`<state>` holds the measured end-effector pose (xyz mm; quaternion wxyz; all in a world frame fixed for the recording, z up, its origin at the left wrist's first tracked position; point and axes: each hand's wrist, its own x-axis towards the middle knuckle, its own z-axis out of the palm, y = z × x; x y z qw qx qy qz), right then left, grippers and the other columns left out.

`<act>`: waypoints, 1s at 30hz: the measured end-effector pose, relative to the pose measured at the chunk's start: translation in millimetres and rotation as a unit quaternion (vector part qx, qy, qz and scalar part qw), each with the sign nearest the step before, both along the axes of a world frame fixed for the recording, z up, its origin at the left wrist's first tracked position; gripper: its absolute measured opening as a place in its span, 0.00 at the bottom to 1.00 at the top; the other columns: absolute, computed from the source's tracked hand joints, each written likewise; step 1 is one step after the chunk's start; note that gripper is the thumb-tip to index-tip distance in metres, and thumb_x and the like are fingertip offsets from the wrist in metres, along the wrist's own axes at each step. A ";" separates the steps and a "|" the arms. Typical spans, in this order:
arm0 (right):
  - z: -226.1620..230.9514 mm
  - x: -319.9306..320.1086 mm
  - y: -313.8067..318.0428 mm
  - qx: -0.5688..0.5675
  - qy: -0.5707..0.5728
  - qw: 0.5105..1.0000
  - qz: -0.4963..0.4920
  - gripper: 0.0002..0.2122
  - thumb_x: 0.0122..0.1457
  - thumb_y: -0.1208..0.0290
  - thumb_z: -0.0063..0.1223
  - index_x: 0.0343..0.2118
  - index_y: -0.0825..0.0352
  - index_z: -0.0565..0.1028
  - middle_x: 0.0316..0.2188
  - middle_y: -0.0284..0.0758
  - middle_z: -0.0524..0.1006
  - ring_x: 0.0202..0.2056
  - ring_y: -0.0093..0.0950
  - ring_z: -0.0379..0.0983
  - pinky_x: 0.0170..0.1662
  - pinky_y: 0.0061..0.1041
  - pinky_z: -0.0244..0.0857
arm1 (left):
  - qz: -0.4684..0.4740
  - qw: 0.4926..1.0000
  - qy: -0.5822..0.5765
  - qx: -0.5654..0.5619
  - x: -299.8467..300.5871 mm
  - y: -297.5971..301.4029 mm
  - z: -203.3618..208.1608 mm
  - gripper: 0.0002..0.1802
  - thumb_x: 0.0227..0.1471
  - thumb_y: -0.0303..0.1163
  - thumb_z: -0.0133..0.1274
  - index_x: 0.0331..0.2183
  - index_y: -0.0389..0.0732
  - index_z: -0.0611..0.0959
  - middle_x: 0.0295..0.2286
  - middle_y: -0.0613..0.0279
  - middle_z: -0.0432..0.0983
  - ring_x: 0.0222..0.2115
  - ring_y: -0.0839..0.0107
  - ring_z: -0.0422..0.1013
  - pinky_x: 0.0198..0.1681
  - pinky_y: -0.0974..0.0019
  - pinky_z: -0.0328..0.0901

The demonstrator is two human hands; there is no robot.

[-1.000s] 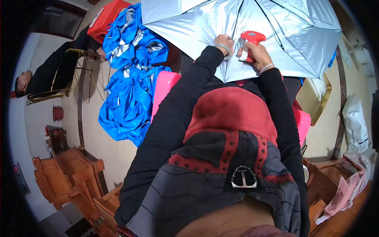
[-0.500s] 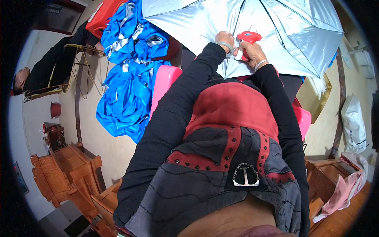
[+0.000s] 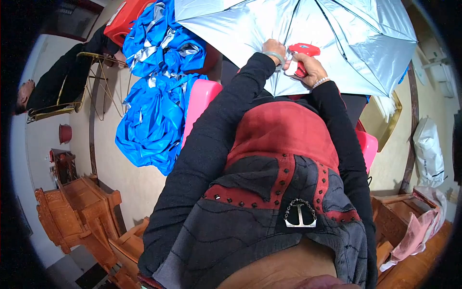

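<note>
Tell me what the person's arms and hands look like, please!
Both arms have long black sleeves reaching almost to the wrists. The left hand has a smooth, pale, round bangle at its wrist. The right hand has a bracelet of little whitish beads at its wrist. There are no gloves on either one.

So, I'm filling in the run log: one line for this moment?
left hand: at silver umbrella | right hand: gripping red tool | person's left: blue fabric
</note>
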<state>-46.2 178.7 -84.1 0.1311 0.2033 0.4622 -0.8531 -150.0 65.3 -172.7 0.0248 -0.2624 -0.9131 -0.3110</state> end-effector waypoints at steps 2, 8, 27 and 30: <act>-1.9 2.1 3.9 -0.040 -0.017 0.999 -0.013 0.08 0.49 0.77 0.43 0.33 0.71 0.66 0.23 0.40 0.72 0.22 0.31 0.72 0.28 0.32 0.70 | -0.007 0.996 -0.017 -0.084 -0.9 2.4 7.2 0.09 0.42 0.31 0.47 0.23 0.39 0.80 0.18 0.59 0.73 0.18 0.70 0.70 0.22 0.69 0.66; -15.4 7.1 21.9 -0.097 -0.023 0.995 0.010 0.10 0.51 0.73 0.44 0.38 0.69 0.66 0.27 0.42 0.73 0.28 0.33 0.73 0.36 0.37 0.69 | -0.001 0.995 0.035 -0.095 10.6 4.5 13.9 0.14 0.44 0.32 0.42 0.17 0.37 0.79 0.12 0.60 0.73 0.12 0.70 0.70 0.23 0.71 0.67; -29.3 -2.6 24.7 -0.142 -0.008 0.989 0.050 0.13 0.51 0.71 0.46 0.39 0.68 0.65 0.28 0.42 0.73 0.30 0.34 0.72 0.38 0.38 0.68 | -0.036 0.999 0.010 0.015 -9.3 -3.6 -10.6 0.16 0.44 0.29 0.41 0.11 0.35 0.76 0.08 0.59 0.69 0.08 0.70 0.66 0.13 0.68 0.63; -28.2 -2.1 24.0 -0.147 -0.005 0.988 0.039 0.11 0.54 0.71 0.40 0.38 0.70 0.64 0.27 0.44 0.73 0.26 0.34 0.73 0.33 0.38 0.70 | -0.024 0.999 0.032 -0.018 -2.0 -0.7 -4.3 0.19 0.45 0.31 0.40 0.10 0.37 0.76 0.08 0.59 0.69 0.08 0.70 0.67 0.17 0.68 0.64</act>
